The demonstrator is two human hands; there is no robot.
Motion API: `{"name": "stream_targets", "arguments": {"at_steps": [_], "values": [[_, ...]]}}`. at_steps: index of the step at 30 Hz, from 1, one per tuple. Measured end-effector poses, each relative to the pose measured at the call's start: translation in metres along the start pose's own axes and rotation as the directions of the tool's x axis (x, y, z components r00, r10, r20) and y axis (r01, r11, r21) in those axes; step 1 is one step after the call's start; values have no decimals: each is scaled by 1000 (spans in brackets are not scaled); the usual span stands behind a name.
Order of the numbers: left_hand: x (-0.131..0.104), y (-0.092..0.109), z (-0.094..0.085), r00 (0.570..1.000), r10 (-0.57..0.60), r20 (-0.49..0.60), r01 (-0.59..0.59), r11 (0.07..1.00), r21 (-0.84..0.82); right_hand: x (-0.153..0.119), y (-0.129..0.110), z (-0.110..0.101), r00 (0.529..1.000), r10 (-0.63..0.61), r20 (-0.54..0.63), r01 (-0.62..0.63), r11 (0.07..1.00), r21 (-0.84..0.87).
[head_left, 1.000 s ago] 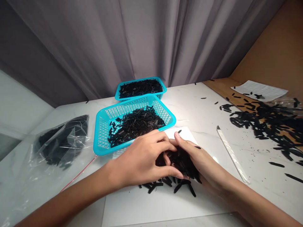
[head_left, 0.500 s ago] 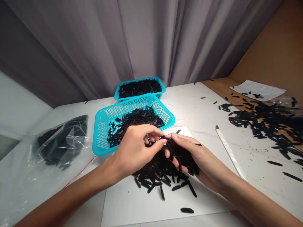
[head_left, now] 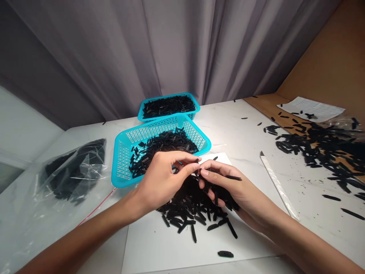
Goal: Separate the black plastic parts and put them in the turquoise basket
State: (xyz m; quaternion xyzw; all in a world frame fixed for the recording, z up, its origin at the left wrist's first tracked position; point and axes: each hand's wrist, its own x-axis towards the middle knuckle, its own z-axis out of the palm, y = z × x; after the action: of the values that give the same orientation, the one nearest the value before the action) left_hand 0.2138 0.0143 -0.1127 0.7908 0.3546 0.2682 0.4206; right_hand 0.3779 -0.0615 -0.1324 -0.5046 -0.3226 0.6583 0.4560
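My left hand [head_left: 164, 179] is closed in a pinch, thumb against fingertips, around a small dark piece that is mostly hidden. Its fingertips meet those of my right hand [head_left: 226, 180]. The right hand curls around several slim black strips [head_left: 215, 190], its thumb and index finger pressed near the pinch. One strip sticks out above the back of that hand. Under both hands a loose pile of similar black strips [head_left: 188, 205] lies on a white board [head_left: 159, 247]. Just beyond the left hand stands a turquoise basket [head_left: 119, 160], partly filled with black pieces.
A second turquoise basket [head_left: 140, 114], full of black pieces, stands behind the first. To the left lies a clear plastic bag [head_left: 76, 171] of black material. A white-handled blade [head_left: 278, 186] rests at right, near scattered strips [head_left: 313, 144] and a paper sheet [head_left: 316, 108].
The right thumb and index finger have closed in to meet the left fingertips. The strip above the right hand sticks out more. The left hand has barely moved.
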Motion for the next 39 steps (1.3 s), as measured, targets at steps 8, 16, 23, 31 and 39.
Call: {"name": "stream_targets", "arguments": {"at_steps": [8,16,23,31,39], "values": [[-1,-1,1,999,-35,6,36,988,-153,3,3,-4,1000,-11,15,11,1000,-28],[-2,0,2,1000,-7,12,9,982,-187,3,4,-2,997,-75,-27,74,997,-37],[-3,1,-1,1000,26,-9,-27,999,-47,2,4,-5,975,-196,-108,189,979,-73],[-5,2,-1,996,61,-60,-60,998,21,2,1,-7,973,-197,-122,190,979,-70],[0,2,-1,1000,-6,7,5,998,56,3,0,-6,987,-114,-114,120,991,54]]}}
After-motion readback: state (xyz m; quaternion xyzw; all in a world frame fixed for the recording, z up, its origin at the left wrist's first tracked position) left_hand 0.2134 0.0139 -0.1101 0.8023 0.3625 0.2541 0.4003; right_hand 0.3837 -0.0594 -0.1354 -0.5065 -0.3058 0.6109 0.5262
